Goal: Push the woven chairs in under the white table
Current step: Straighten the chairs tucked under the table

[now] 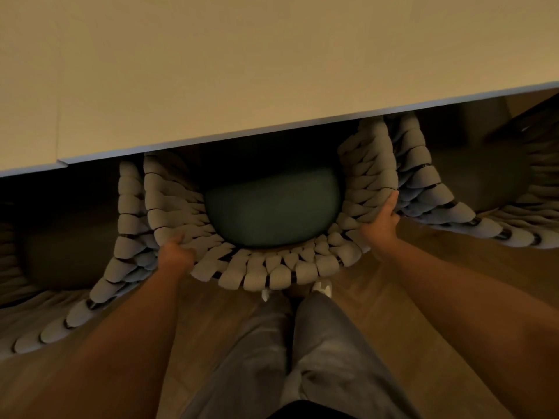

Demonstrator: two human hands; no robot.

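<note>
The white flat table top [242, 71] overhangs the grey woven round-backed chair [272, 273], closing off access from above. Neighbouring grey woven chairs [121, 267] [435, 189] crowd both sides of it. Bare wooden plank floor [423, 282] lies open behind it.

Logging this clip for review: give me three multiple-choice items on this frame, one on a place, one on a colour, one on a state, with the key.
1. Where does the front of the middle woven chair sit?
A. Under the white table
B. Clear of the table edge
C. On the tabletop

2. What colour is the seat cushion?
A. Red
B. Dark green
C. Yellow

3. What are the hands doing?
A. Both hang free
B. Only one touches the chair
C. Both grip the chair's woven back rim

Key: 1 A, the table edge hides the seat's front. 2 B, the cushion reads dark green. 3 C, the left hand and right hand each curl over the rim.
</note>
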